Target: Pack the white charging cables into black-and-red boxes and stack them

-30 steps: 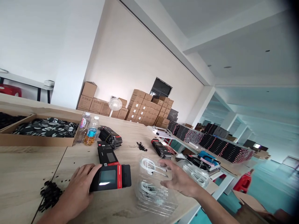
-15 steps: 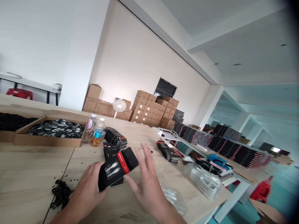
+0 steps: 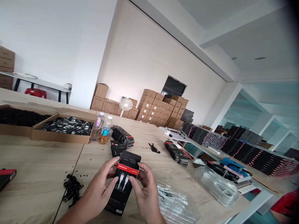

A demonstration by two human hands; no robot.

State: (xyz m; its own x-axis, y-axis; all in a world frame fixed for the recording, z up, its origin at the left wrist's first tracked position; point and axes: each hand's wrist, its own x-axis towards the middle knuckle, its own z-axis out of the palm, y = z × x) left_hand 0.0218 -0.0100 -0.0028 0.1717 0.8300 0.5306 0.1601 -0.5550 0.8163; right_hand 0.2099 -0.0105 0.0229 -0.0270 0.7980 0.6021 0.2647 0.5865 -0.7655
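Over the table, a black cable box (image 3: 123,182) with a red band and a picture of white plugs is held between both hands. It is opened out into box shape, its top flap up. My left hand (image 3: 100,183) grips the left edge, thumb on the front. On the right edge my right hand (image 3: 145,188) closes the same way. Flat black boxes (image 3: 116,147) lie behind it, next to a banded bundle of cartons (image 3: 123,135). A pile of small black pieces (image 3: 72,188) lies left of my left hand, and clear plastic packs of white cables (image 3: 174,199) lie to the right.
Two cardboard trays, one with black round pieces (image 3: 70,127), stand at the back left beside two bottles (image 3: 105,130). Another banded bundle (image 3: 175,153) and a small black pile (image 3: 154,148) lie farther back. Bagged cables (image 3: 217,186) lie at the right edge.
The box was flat and tilted in my left hand, with my right hand open beside it. Now both hands hold it, squared open and turned more upright. The view has swung left.
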